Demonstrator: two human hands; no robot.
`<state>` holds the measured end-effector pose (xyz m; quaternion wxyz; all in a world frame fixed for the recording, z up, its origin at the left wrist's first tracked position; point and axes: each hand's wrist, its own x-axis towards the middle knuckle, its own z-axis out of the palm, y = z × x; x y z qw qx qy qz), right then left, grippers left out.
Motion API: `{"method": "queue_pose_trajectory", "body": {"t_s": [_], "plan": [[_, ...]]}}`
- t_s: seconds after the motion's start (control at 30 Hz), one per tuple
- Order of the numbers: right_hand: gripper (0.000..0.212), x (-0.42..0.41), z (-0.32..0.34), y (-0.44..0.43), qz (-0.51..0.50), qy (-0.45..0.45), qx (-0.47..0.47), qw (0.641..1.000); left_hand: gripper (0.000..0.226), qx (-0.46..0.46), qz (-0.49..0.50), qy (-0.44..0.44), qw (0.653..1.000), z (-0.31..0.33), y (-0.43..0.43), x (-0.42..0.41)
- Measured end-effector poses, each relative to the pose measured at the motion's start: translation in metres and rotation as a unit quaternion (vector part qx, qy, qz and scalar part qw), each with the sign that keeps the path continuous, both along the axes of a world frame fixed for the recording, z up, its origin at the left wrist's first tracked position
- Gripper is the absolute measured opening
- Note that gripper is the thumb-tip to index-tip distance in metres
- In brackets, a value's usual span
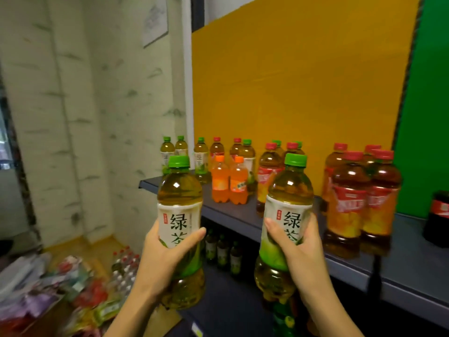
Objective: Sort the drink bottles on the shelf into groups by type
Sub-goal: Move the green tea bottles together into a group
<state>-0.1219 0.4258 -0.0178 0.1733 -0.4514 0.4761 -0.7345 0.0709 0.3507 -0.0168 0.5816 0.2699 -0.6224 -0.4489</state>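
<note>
My left hand (161, 260) grips a green-capped green tea bottle (179, 198) upright in front of the shelf's left end. My right hand (301, 249) holds a second green tea bottle (289, 190) of the same kind, also upright, near the shelf's front edge. On the grey shelf (410, 261) stand more green tea bottles (201, 158) at the far left, two orange soda bottles (229, 182) in the middle, and several red-capped iced tea bottles (349, 203) mixed with green-capped ones toward the right.
A dark cola bottle (438, 220) stands at the shelf's right edge. A yellow panel (303, 81) and a green panel (425, 117) back the shelf. Small green bottles (222, 251) sit on the lower shelf. Packed water bottles (124, 266) and bagged goods (48, 288) lie on the floor at left.
</note>
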Motion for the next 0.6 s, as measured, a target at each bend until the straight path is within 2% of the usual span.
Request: {"method": "queue_pose_trajectory", "body": {"t_s": [0.17, 0.3, 0.6], "plan": [[0.057, 0.048, -0.001, -0.064, 0.039, 0.005, 0.007, 0.999, 0.061, 0.002, 0.052, -0.022, 0.998, -0.007, -0.047, 0.057], [0.071, 0.075, -0.003, -0.119, 0.056, 0.022, 0.012, 0.998, 0.047, 0.003, 0.084, -0.04, 0.996, -0.014, -0.086, 0.087], [0.055, 0.105, -0.005, -0.274, 0.043, 0.053, -0.01, 0.998, 0.053, -0.03, 0.093, -0.061, 0.993, -0.013, -0.226, 0.103]]}}
